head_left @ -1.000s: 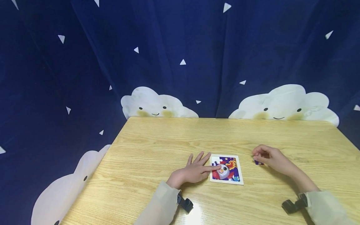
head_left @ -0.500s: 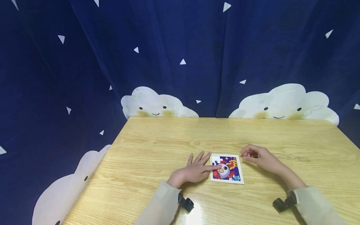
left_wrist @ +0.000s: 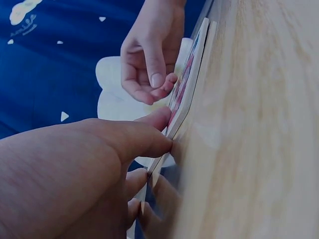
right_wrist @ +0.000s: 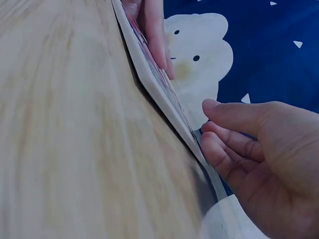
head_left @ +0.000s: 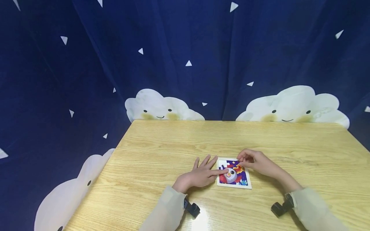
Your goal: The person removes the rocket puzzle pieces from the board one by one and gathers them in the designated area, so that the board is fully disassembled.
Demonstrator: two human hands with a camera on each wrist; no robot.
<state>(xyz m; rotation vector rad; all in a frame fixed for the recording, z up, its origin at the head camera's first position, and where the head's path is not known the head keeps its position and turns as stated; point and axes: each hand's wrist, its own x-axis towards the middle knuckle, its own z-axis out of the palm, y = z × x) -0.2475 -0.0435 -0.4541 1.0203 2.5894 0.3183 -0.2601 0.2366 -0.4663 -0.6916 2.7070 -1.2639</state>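
A small square jigsaw puzzle (head_left: 230,178) with a white frame lies on the table, showing a penguin-like figure in a red rocket. A white patch shows at its upper left. My left hand (head_left: 199,176) spreads its fingers beside the frame, the index finger resting across the picture; the left wrist view shows its thumb (left_wrist: 162,143) at the frame's edge. Over the puzzle's upper right corner my right hand (head_left: 258,163) hovers with curled fingers. No piece shows between its thumb (right_wrist: 234,115) and fingers in the right wrist view, though part of the grasp is hidden.
A light wooden table (head_left: 162,144) spreads around the puzzle. Behind it hangs a dark blue curtain (head_left: 173,38) with white triangles and smiling clouds. Each wrist wears a black camera mount (head_left: 192,209).
My right hand has moved left from beside a purple puzzle piece to over the puzzle's upper right corner. That piece is no longer in view. My left hand stays in place.
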